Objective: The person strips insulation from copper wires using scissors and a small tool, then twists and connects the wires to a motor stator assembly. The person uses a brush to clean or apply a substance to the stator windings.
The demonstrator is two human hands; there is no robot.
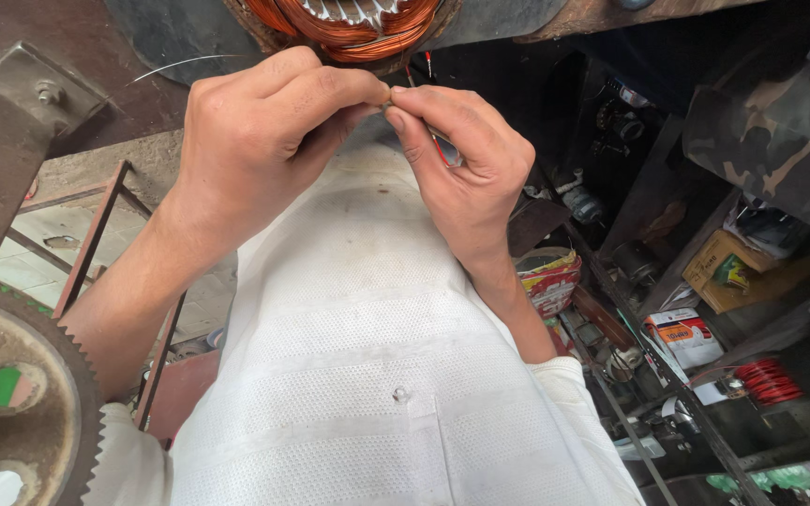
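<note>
Both hands pinching a small wire end just below a copper winding.

L hand [255, 141] & R hand [466, 173] meet fingertip to fingertip, fingers narrow, nipped on a tiny wire end [388, 96]; too small to tell more. Red wire [439, 146] shows by R fingers. Copper winding [353, 26] sits at top edge, close above. White shirt [367, 356] below; toothed gear [44, 375] lower left.

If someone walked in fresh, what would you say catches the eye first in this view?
The two hands meeting at top centre: the left hand and right hand pinch something small between their fingertips. Just above them glows a copper wire winding. At the lower left edge sits a rusty toothed gear.
</note>
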